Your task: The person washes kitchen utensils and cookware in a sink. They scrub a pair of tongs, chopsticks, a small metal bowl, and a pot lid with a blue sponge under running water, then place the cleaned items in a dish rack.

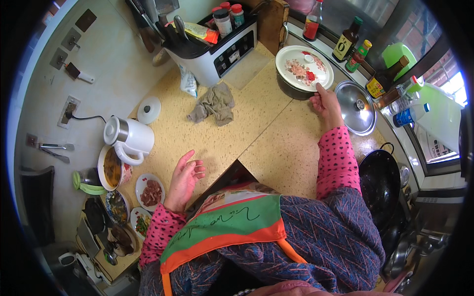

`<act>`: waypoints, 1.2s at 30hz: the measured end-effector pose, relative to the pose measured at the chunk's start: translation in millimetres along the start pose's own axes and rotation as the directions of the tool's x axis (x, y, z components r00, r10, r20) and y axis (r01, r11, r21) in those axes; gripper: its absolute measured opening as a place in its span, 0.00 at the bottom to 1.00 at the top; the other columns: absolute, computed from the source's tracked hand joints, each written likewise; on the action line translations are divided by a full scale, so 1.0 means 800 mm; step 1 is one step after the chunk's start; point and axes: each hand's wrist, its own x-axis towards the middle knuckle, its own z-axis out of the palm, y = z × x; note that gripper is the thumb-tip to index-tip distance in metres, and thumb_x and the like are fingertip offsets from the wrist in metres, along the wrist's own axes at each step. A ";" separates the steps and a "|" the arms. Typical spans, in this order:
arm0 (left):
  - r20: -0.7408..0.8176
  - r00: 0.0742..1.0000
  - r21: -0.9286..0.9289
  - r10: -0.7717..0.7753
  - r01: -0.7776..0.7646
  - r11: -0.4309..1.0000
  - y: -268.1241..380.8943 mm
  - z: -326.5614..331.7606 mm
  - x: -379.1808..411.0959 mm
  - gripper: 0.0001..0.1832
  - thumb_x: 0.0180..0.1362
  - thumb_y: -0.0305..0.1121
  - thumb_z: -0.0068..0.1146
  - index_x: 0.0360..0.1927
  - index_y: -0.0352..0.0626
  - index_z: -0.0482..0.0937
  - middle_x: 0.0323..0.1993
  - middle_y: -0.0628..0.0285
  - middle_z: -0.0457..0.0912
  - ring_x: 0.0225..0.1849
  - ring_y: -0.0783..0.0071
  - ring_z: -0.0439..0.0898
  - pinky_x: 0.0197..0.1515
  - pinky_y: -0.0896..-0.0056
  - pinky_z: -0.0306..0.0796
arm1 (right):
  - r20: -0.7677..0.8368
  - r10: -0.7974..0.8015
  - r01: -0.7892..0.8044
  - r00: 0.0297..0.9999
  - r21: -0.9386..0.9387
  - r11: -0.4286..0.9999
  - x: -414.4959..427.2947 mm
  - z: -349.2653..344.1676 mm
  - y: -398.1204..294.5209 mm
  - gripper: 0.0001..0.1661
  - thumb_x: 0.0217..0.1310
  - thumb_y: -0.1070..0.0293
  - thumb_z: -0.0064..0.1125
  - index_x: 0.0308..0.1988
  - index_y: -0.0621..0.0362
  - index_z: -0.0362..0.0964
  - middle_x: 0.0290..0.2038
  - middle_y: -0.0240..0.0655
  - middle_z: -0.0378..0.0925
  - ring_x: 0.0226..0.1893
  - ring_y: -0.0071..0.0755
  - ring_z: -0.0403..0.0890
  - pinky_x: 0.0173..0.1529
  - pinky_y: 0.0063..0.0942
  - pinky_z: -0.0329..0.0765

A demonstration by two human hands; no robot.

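Observation:
My right hand [326,103] is at the near rim of a round enamel pot, with its thumb on the edge of the white floral lid [304,68] and its fingers curled below against the pot's dark side [290,90]. Nothing is in my left hand [185,181], which hovers over the counter's front edge with fingers apart. Between the hands and the wall lies a crumpled grey-brown cloth [214,105]. A steel lid with a knob [355,107] rests just right of my right hand. Left of my left hand is a plate of sliced raw meat [151,192].
At left stand a white electric kettle [135,137], a bowl of soup [112,166] and a plate of chopped vegetables [140,222]. A knife holder [189,48] is at the back. Bottles, including a soy sauce bottle [346,42], line the windowsill; a black wok [379,185] is at right.

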 end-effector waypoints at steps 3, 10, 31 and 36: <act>-0.009 1.000 -0.036 -0.009 0.009 0.999 -0.002 -0.002 -0.002 0.27 0.70 0.30 0.49 0.71 0.42 0.60 0.49 0.57 0.77 0.45 0.71 0.79 0.48 0.68 0.75 | 0.008 0.001 -0.001 1.000 -0.036 0.999 0.004 -0.002 0.004 0.21 0.66 0.50 0.61 0.33 0.55 0.67 0.20 0.36 0.80 0.14 0.24 0.78 0.17 0.19 0.76; -0.021 1.000 -0.040 -0.019 0.018 0.999 -0.007 0.000 -0.008 0.26 0.70 0.30 0.49 0.70 0.40 0.61 0.49 0.57 0.77 0.45 0.71 0.79 0.47 0.68 0.75 | 0.026 0.021 -0.025 0.999 0.173 0.985 -0.007 0.011 0.011 0.16 0.64 0.60 0.65 0.40 0.59 0.69 0.24 0.39 0.81 0.22 0.32 0.84 0.22 0.25 0.82; 0.012 0.998 0.030 -0.057 0.057 0.998 -0.011 0.007 -0.014 0.23 0.70 0.29 0.48 0.67 0.39 0.65 0.48 0.58 0.77 0.46 0.72 0.78 0.47 0.69 0.75 | 0.120 0.116 -0.138 0.986 0.196 0.971 -0.010 0.018 -0.004 0.16 0.63 0.71 0.61 0.50 0.61 0.69 0.35 0.41 0.81 0.34 0.40 0.87 0.32 0.33 0.86; 0.005 0.997 0.082 -0.072 0.071 0.994 -0.016 0.005 -0.008 0.23 0.70 0.29 0.47 0.67 0.39 0.65 0.49 0.58 0.76 0.46 0.72 0.78 0.47 0.69 0.75 | 0.103 0.119 -0.138 0.988 0.206 0.969 0.007 0.006 0.002 0.16 0.63 0.70 0.61 0.49 0.60 0.70 0.35 0.42 0.82 0.33 0.38 0.87 0.32 0.31 0.85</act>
